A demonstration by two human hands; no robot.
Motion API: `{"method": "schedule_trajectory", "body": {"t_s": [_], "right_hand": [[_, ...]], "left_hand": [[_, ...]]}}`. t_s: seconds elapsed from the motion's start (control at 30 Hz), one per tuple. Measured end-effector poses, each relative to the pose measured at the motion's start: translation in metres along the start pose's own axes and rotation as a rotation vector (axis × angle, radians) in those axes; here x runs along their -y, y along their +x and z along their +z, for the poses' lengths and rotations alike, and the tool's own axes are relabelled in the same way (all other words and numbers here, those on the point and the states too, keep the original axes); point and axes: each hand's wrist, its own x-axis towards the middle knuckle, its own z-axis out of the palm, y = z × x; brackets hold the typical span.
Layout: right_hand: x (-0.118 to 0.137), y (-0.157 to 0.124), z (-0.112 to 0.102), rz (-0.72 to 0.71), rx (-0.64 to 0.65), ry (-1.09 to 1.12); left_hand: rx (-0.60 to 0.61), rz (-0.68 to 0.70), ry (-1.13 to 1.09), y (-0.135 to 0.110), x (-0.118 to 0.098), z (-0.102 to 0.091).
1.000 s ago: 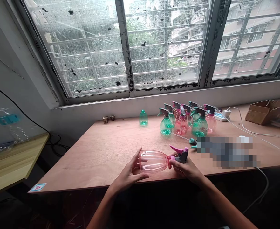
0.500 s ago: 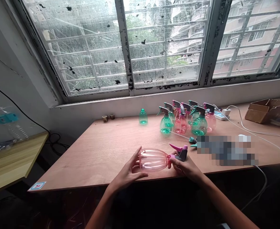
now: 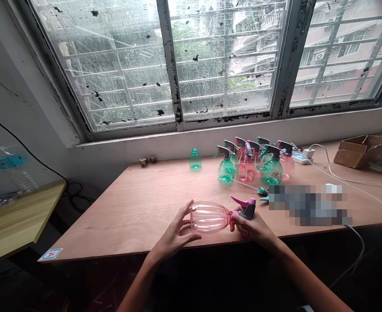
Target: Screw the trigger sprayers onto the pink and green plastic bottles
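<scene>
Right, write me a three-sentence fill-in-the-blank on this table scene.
The spray bottle held by the left hand and right hand is ____. The lone bottle with no trigger head is ____. The cardboard box sits at the ____ end of the table.

Missing words: pink, green, right.

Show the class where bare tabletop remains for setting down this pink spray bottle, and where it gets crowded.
Bare wood spreads across the table left of the left hand, back to the lone green bottle. A smaller patch lies behind the pink bottle. The cluster of spray bottles is crowded.
</scene>
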Motion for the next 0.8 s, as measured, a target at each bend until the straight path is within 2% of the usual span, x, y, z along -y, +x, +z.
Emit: {"method": "schedule_trajectory", "body": {"t_s": [0.8], "right_hand": [[-0.0049,0.0016,-0.0005,0.043,-0.058,-0.076]], "left_hand": [[-0.012,0.020,-0.051,0.0002,-0.0005,0.0001]]}}
